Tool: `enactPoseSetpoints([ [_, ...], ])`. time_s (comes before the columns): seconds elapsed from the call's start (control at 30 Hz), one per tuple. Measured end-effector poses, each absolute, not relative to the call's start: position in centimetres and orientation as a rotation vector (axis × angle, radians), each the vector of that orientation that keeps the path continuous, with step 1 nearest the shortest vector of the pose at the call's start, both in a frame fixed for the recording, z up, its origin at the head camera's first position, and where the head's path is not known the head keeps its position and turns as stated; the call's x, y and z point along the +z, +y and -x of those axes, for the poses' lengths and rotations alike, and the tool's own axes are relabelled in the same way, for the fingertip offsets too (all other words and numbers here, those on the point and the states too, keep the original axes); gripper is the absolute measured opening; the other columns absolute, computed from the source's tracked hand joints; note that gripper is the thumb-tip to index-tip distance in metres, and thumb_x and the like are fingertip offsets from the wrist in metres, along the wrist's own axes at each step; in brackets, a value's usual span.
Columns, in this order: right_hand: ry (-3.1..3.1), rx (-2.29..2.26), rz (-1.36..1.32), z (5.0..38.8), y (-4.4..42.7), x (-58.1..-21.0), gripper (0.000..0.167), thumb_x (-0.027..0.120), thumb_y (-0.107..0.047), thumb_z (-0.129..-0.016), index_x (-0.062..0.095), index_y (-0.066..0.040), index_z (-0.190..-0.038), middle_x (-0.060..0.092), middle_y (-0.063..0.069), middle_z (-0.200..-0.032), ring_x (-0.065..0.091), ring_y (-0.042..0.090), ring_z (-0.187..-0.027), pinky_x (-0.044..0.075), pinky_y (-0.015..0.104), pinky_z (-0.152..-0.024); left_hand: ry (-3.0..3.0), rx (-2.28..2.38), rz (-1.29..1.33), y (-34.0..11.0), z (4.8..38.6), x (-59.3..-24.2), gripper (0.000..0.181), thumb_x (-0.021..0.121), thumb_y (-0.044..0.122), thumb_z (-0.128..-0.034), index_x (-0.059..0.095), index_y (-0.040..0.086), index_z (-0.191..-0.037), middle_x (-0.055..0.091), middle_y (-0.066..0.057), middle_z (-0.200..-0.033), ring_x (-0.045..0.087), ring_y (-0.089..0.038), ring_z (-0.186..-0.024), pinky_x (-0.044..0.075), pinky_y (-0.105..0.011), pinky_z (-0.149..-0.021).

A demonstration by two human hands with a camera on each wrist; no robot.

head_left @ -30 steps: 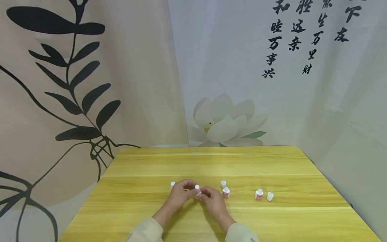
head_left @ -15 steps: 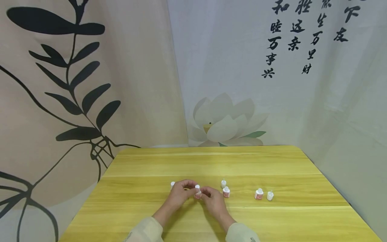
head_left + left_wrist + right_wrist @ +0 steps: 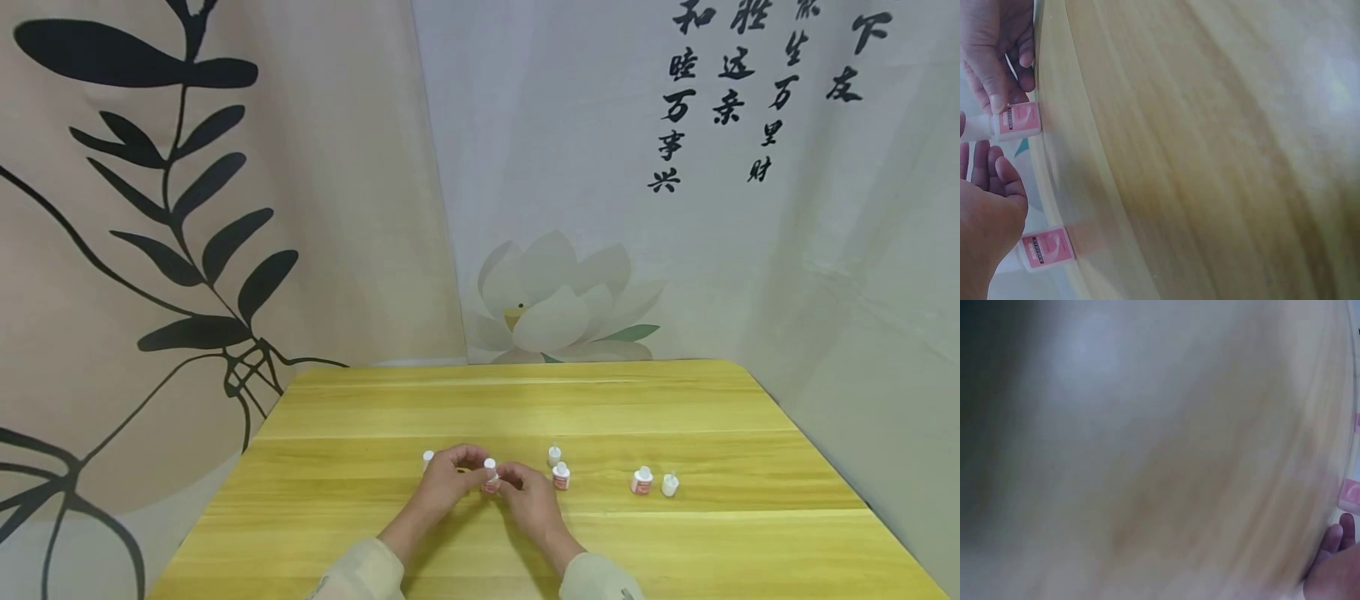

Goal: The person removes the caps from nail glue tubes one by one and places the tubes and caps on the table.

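Between the two hands a small bottle with a pink label point(image 3: 490, 485) point(image 3: 1019, 120) stands on the table, a white piece point(image 3: 490, 464) point(image 3: 977, 127) at its top. My left hand point(image 3: 448, 482) point(image 3: 988, 222) pinches that white piece; part of its grip is cut off in the left wrist view. From the other side my right hand point(image 3: 532, 503) point(image 3: 997, 47) point(image 3: 1336, 565) holds the bottle's body, thumb at the label's edge. A second pink-labelled bottle point(image 3: 1048, 247) lies beyond my left hand in the left wrist view; its white top point(image 3: 427, 457) shows in the head view.
On the wooden table point(image 3: 525, 404), right of the hands, stand a labelled bottle point(image 3: 561, 477) and a white nozzle piece point(image 3: 554, 455). Farther right are another bottle point(image 3: 642, 482) and nozzle piece point(image 3: 670, 485). A printed curtain point(image 3: 360, 208) hangs behind.
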State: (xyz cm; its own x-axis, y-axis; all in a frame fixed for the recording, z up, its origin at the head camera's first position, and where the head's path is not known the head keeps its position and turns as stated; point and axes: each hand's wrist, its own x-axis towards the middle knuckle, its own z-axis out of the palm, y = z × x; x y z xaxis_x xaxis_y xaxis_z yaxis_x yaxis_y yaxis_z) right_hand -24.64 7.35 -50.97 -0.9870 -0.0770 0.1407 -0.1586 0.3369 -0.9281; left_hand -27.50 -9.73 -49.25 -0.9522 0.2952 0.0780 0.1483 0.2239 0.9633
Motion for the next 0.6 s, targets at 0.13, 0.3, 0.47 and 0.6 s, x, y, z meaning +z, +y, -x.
enactPoseSetpoints([
  [0.13,-2.505,1.760,-0.220,24.64,7.33,-51.01,0.010,0.067,-0.011,-0.094,0.072,-0.007,-0.101,0.071,0.001,-0.096,0.063,0.017,-0.091,0.053,0.034,-0.080,2.353,1.837,-0.445,-9.73,27.44,-49.22,0.026,0.074,0.018,-0.0903,0.069,0.004,-0.111,0.066,-0.006,-0.103,0.057,-0.024,-0.098,0.050,-0.038,-0.084],
  [0.3,-2.496,1.780,-0.213,24.67,7.26,-51.03,0.010,0.067,-0.010,-0.093,0.072,-0.006,-0.101,0.071,0.002,-0.095,0.064,0.017,-0.090,0.054,0.033,-0.079,2.357,1.837,-0.454,-9.82,27.34,-49.16,0.025,0.073,0.019,-0.0910,0.069,0.004,-0.110,0.066,-0.006,-0.104,0.057,-0.023,-0.098,0.050,-0.038,-0.084],
  [0.47,-2.497,1.784,-0.215,24.65,7.25,-50.90,0.011,0.067,-0.009,-0.093,0.072,-0.006,-0.102,0.071,0.003,-0.096,0.064,0.019,-0.092,0.054,0.035,-0.081,2.379,1.815,-0.440,-9.79,27.46,-49.26,0.024,0.073,0.020,-0.0908,0.068,0.004,-0.107,0.066,-0.005,-0.102,0.057,-0.022,-0.098,0.049,-0.038,-0.083],
  [0.6,-2.500,1.783,-0.213,24.62,7.29,-50.80,0.011,0.067,-0.009,-0.093,0.072,-0.006,-0.102,0.071,0.004,-0.098,0.064,0.020,-0.093,0.053,0.037,-0.082,2.383,1.813,-0.440,-9.73,27.59,-49.50,0.022,0.074,0.015,-0.0901,0.066,0.001,-0.106,0.065,-0.007,-0.100,0.057,-0.024,-0.097,0.050,-0.039,-0.081],
])
